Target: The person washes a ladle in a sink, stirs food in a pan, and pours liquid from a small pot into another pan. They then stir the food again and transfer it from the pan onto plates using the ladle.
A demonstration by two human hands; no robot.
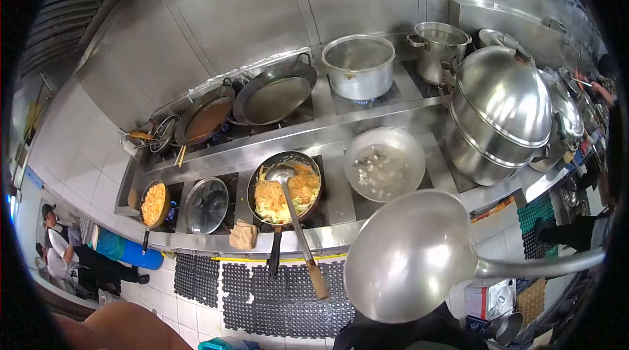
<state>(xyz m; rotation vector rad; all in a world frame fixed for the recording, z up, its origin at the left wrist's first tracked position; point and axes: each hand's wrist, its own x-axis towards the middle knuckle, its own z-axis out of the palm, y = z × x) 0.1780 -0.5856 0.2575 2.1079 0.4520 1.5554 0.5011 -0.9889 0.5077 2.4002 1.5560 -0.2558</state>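
"Steel ladle: location?"

"Close to the camera, before the front edge of the stove, right of its middle. Handle runs toward the right edge of the view."

"State of the grip?"

"Cannot be told. Neither of the wearer's hands is in view, so how far either is closed, and on what, is not shown. A bare arm appears at the lower left."

"Front row of the stove, from the left end?"

"Small pan of orange diced food; glass lid; frying pan of shredded food. A wooden-ended ladle has its bowl in that food, its handle projecting past the front edge. Folded cloth on the front edge, just left of the frying pan's handle. Further right, a wide pan of cloudy liquid with pale pieces."

"Right end?"

"Large domed steel steamer, lid on."

"Back row?"

"Dark wok of liquid toward the left; aluminium pot right of it, blue flame beneath."
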